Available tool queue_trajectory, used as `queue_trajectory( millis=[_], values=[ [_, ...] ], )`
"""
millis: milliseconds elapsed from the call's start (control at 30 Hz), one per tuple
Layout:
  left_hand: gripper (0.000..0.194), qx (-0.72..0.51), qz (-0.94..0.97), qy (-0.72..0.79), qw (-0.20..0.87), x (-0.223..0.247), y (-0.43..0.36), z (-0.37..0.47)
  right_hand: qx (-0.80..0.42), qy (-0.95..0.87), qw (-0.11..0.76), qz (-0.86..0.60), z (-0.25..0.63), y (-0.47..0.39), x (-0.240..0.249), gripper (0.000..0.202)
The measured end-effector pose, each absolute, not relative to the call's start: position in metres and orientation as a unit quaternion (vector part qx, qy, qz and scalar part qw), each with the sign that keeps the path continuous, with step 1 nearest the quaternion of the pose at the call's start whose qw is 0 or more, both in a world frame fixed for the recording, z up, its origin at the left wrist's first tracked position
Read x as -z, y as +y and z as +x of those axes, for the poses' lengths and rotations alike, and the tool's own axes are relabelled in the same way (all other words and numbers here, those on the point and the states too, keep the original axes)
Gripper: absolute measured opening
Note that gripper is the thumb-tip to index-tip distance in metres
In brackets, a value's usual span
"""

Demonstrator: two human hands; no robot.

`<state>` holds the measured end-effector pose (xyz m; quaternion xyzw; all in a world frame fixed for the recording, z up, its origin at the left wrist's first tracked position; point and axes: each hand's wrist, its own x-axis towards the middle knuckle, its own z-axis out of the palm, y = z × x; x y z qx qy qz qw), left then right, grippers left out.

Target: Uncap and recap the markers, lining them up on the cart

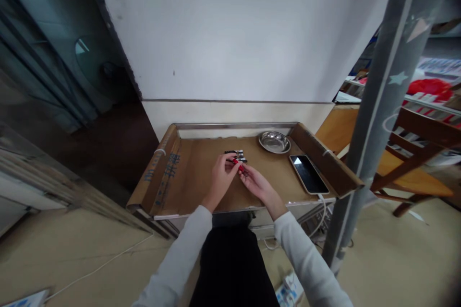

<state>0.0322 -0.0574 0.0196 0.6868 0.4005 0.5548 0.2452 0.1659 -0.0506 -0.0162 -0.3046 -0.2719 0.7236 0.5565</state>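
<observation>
Head | left hand (222,171), right hand (256,182): both pinching red piece (241,168) | cardboard-lined tray (201,172): steel dish (275,144), phone (309,174), dark cylinders (239,152)

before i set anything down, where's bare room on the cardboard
Widest: the cardboard between its raised left side and your left hand. Smaller: between your right hand, the dish and phone. Crowded: the middle, around the red piece and black sticks.
</observation>
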Motion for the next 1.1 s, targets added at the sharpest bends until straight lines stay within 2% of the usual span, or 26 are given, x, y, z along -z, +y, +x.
queue_trajectory(
  millis=[100,200,333,433,533,600,700,767,900,1000,1100],
  values=[
    [0.019,-0.574,0.638,0.407,0.311,-0.019,-0.048,0.024,-0.741,-0.267,0.539,-0.298,0.173,-0.055,0.010,0.014],
    [0.023,-0.590,0.576,0.425,0.373,-0.013,-0.039,0.012,-0.725,-0.306,0.528,-0.320,0.185,-0.057,0.007,0.018],
    [0.025,-0.559,0.558,0.441,0.427,0.004,-0.034,0.001,-0.685,-0.333,0.542,-0.355,0.205,-0.059,0.014,0.020],
    [0.019,-0.497,0.599,0.443,0.444,0.017,-0.034,0.002,-0.601,-0.362,0.584,-0.408,0.217,-0.060,0.021,0.023],
    [0.008,-0.422,0.697,0.431,0.388,0.023,-0.036,0.011,-0.455,-0.433,0.626,-0.463,0.218,-0.061,0.021,0.030],
    [0.005,-0.384,0.756,0.440,0.296,0.023,-0.039,0.017,-0.370,-0.521,0.606,-0.474,0.209,-0.062,0.017,0.031],
    [0.009,-0.335,0.794,0.479,0.165,0.021,-0.041,0.021,-0.312,-0.681,0.494,-0.442,0.192,-0.065,0.010,0.031],
    [0.016,-0.333,0.790,0.500,0.119,0.021,-0.042,0.018,-0.268,-0.757,0.420,-0.423,0.184,-0.066,0.010,0.033],
    [0.027,-0.345,0.803,0.469,0.124,0.024,-0.042,0.008,-0.125,-0.773,0.382,-0.490,0.187,-0.069,0.015,0.036],
    [0.022,-0.333,0.827,0.429,0.148,0.023,-0.044,0.006,-0.052,-0.744,0.351,-0.565,0.196,-0.071,0.020,0.026],
    [0.016,-0.327,0.836,0.412,0.157,0.020,-0.046,0.010,-0.036,-0.750,0.325,-0.575,0.198,-0.073,0.021,0.020]
  ],
)
